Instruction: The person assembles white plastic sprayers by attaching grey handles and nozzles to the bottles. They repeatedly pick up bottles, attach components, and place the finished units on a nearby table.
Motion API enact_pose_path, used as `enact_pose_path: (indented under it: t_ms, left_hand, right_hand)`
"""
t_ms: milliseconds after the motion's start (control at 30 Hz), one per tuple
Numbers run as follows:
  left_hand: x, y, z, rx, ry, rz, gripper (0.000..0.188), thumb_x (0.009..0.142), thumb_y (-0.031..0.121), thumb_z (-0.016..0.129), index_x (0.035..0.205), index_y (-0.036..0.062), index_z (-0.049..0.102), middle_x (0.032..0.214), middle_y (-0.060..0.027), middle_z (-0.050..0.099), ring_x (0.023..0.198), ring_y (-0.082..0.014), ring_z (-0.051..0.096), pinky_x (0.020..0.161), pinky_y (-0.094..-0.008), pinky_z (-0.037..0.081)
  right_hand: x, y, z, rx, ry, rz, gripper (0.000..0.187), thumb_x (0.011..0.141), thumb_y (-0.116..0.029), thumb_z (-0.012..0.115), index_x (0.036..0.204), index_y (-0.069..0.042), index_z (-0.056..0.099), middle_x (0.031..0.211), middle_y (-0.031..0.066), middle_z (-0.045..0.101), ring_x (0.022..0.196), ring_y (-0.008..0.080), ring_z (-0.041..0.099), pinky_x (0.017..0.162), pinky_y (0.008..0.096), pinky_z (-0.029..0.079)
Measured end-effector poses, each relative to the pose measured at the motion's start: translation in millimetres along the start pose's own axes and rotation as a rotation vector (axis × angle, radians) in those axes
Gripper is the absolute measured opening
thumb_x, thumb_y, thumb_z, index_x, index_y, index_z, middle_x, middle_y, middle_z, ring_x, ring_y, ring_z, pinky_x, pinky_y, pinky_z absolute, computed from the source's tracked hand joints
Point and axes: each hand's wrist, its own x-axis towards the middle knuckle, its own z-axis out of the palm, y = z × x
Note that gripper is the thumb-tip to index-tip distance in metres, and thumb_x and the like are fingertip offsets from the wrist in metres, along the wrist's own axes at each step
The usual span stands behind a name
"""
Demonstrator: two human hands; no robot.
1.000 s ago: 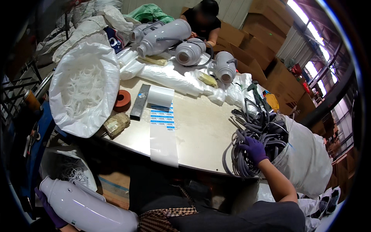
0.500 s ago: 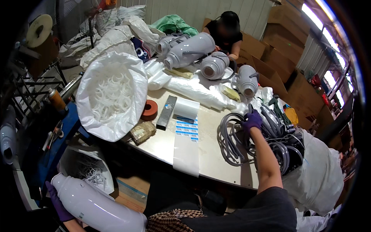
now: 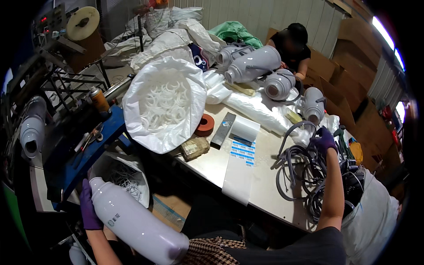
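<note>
A glossy pale grey thermos flask body [image 3: 137,223] lies slantwise across my lap at the lower left, its narrow neck pointing up and left. My left hand [image 3: 89,206], in a purple glove, grips it beside the neck and shoulder; some of its fingers are hidden. At the right of the table, my right hand [image 3: 326,139], also gloved in purple, is closed on the grey curved plastic handles [image 3: 293,152]. They form a tangled heap that hangs in loops below the hand. How many it grips cannot be made out.
A white sack of clear plastic rings [image 3: 165,104] stands left of a label sheet [image 3: 243,152], a grey bar [image 3: 223,130] and a reddish-brown tape roll [image 3: 204,125]. Finished thermoses [image 3: 254,64] stand and lie at the back, where a co-worker [image 3: 289,48] sits. A blue bench [image 3: 101,137] borders the left.
The view has swung left. My right hand has pulled at the handles, and a loop now rises beside it. The flask has rolled slightly in my left hand, showing its printed mark more fully.
</note>
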Motion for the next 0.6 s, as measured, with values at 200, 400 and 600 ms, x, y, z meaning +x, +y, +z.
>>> enact_pose_path:
  t_ms: [200, 400, 600]
  left_hand:
    - [-1.5, -9.9, -11.9, -0.049, -0.062, -0.047, 0.055, 0.110, 0.044, 0.042, 0.143, 0.0019, 0.054, 0.130, -0.0123, 0.066, 0.114, -0.0191, 0.065, 0.098, -0.0330, 0.053]
    - [-3.4, -21.3, -29.4, -0.133, -0.048, -0.027, 0.059, 0.106, 0.053, 0.048, 0.141, 0.0067, 0.055, 0.127, -0.0113, 0.067, 0.112, -0.0229, 0.067, 0.097, -0.0354, 0.055]
    - [-33.7, 31.3, 2.7, -0.058, -0.023, 0.059, 0.050, 0.108, 0.048, 0.047, 0.126, 0.0038, 0.061, 0.114, -0.0126, 0.070, 0.103, -0.0210, 0.070, 0.089, -0.0367, 0.059]
  right_hand:
    - [6.1, -2.4, 39.2, 0.146, -0.318, -0.055, 0.088, 0.069, -0.036, 0.091, 0.142, -0.004, 0.053, 0.132, 0.0241, 0.064, 0.115, 0.0325, 0.066, 0.096, 0.0425, 0.054]
    - [23.0, -55.3, 4.9, -0.066, -0.298, 0.222, 0.054, 0.085, -0.050, 0.076, 0.100, 0.002, 0.076, 0.091, 0.0197, 0.075, 0.079, 0.0312, 0.074, 0.074, 0.0427, 0.059]
    - [23.4, -19.6, 74.0, -0.631, -0.336, 0.192, 0.074, 0.084, -0.070, 0.066, 0.121, -0.007, 0.074, 0.130, 0.0209, 0.067, 0.119, 0.0316, 0.068, 0.098, 0.0425, 0.054]
